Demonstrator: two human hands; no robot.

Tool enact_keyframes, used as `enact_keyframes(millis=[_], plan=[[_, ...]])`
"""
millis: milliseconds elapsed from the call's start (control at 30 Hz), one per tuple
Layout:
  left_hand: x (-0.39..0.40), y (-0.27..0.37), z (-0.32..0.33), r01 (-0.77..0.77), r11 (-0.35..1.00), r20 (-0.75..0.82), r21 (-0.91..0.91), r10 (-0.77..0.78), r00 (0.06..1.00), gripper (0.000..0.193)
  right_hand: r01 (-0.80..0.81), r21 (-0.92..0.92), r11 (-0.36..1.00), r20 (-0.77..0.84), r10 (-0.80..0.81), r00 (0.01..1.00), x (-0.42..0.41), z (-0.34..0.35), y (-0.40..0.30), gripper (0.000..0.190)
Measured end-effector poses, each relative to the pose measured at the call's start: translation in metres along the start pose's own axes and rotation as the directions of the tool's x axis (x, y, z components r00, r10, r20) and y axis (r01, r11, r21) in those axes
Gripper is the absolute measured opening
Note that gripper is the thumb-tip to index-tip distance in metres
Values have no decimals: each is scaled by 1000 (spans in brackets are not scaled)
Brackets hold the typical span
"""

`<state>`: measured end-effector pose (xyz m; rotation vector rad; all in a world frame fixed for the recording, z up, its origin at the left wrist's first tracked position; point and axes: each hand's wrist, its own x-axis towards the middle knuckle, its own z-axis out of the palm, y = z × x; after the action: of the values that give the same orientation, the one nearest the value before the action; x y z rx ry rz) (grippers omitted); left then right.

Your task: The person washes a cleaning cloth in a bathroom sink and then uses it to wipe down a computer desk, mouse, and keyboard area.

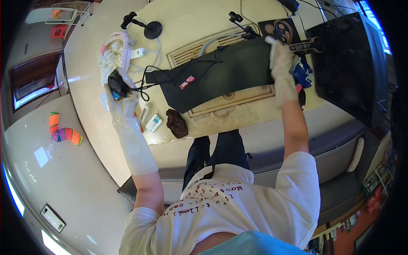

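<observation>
My left hand [122, 100], in a long whitish glove, is closed around a black corded device [118, 83]. Its black cable [145, 91] runs right onto a dark mat [223, 73] spread over the table. A bit of blue shows under the device. My right hand [282, 60], in a thin white glove, is at the right end of the mat; blur hides whether its fingers grip anything. Just right of it lies a black object with a gold outline [306, 46]. A small pink-and-red item [187, 82] rests on the mat.
The pale table [204, 127] bears a brown crumpled pouch [177, 123], a white device with buttons [154, 123], a padded fabric basket [116, 47] and a black stand [153, 29]. A large black screen [344, 70] rises at right. Behind me is a grey sofa [334, 159].
</observation>
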<state>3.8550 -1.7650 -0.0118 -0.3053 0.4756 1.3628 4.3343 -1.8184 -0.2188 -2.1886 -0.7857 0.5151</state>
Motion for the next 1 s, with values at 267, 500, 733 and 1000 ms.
enact_keyframes(millis=[267, 500, 733, 1000], plan=[[56, -109, 48, 126, 985, 85, 118, -136, 987, 43, 523, -422, 741, 465, -318, 826, -171, 86, 35, 16], [85, -177, 45, 321, 947, 208, -24, -309, 928, 40, 323, -521, 790, 191, -261, 946, -91, -12, 6, 16], [99, -242, -40, 282, 947, -250, 152, -239, 938, 43, 314, -604, 732, 349, -111, 931, -90, 2, 42, 28], [122, -292, -126, 457, 867, -567, 198, -279, 775, 35, -176, 280, 944, 539, -3, 843, -288, 101, 73, 8]])
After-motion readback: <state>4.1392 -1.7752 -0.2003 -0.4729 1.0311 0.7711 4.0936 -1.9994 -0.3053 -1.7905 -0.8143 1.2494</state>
